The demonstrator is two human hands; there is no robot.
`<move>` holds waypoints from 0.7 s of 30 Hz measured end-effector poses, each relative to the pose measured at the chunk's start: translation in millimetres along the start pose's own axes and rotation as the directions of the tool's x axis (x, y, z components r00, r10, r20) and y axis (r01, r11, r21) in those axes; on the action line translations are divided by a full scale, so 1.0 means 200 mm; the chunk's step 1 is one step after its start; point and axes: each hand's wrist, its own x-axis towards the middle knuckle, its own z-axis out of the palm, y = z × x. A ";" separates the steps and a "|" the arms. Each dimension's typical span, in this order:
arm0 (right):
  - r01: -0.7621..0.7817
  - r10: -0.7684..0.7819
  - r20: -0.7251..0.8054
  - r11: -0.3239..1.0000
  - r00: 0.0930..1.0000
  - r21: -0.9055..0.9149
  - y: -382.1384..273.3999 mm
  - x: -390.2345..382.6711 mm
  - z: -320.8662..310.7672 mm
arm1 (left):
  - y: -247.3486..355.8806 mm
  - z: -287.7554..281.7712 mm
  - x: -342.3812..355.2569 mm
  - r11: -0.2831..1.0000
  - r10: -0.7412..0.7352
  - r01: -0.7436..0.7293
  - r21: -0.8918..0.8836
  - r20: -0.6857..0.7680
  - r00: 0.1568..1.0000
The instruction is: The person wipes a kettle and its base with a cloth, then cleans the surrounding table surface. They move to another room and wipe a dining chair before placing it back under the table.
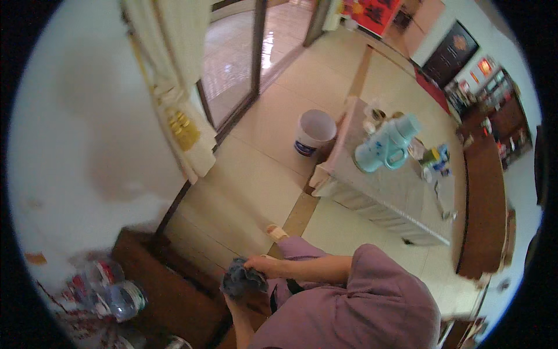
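Gripping a crumpled dark grey cloth (239, 280), the right hand (259, 265) has its fingers curled closed over the upper right part of the fabric. The left hand (231, 302) meets the cloth at its lower edge; its fingers are mostly covered by the folds, so how far they are closed cannot be told. The cloth is located in front of the mauve clothing (354, 311), at lower centre. Contact between cloth and furniture cannot be confirmed.

Adjacent items, left side: a brown wooden cabinet (168, 291) borders the left forearm. Transparent plastic bottles (127, 301) are grouped at its left end, near the white wall (75, 145).

Items ahead: a sandal (275, 232) is visible on the tiled floor (232, 192) just beyond the cloth. A white bucket (317, 129) stands on the floor beside the near left corner of the cloth-covered bench (401, 198), occupying the passage between the bench and the sliding glass door (232, 64). A cream curtain (180, 99) hangs at the door's near edge.

Bench load: a light blue thermos flask (378, 148) stands upright, with small containers (433, 157) behind it. A long brown wooden seat (483, 209) flanks the bench's right side.
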 end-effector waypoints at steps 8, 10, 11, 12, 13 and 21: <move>0.144 -0.176 0.053 0.916 0.983 0.375 -0.13 -0.48 -0.24 | 0.09 0.61 0.14 0.870 -0.493 0.476 0.130 0.185 0.850; 0.239 -0.235 -0.051 0.921 0.971 0.307 -0.16 -0.63 -0.36 | 0.08 0.68 0.21 0.832 -0.524 0.479 0.279 0.115 0.844; 0.248 -0.242 -0.063 0.895 0.968 0.372 -0.18 -0.69 -0.40 | 0.05 0.74 0.29 0.797 -0.553 0.481 0.364 0.122 0.824; 0.247 -0.230 -0.092 0.863 0.969 0.440 -0.19 -0.73 -0.43 | 0.03 0.78 0.33 0.726 -0.588 0.505 0.467 0.041 0.808; 0.304 -0.316 -0.052 0.837 0.948 0.455 -0.20 -0.79 -0.47 | 0.01 0.81 0.34 0.768 -0.544 0.417 0.486 0.152 0.826; 0.386 -0.450 -0.536 0.892 0.714 -0.235 -0.08 -0.84 -0.94 | -0.12 1.34 0.30 0.897 -0.372 0.284 0.338 0.231 0.899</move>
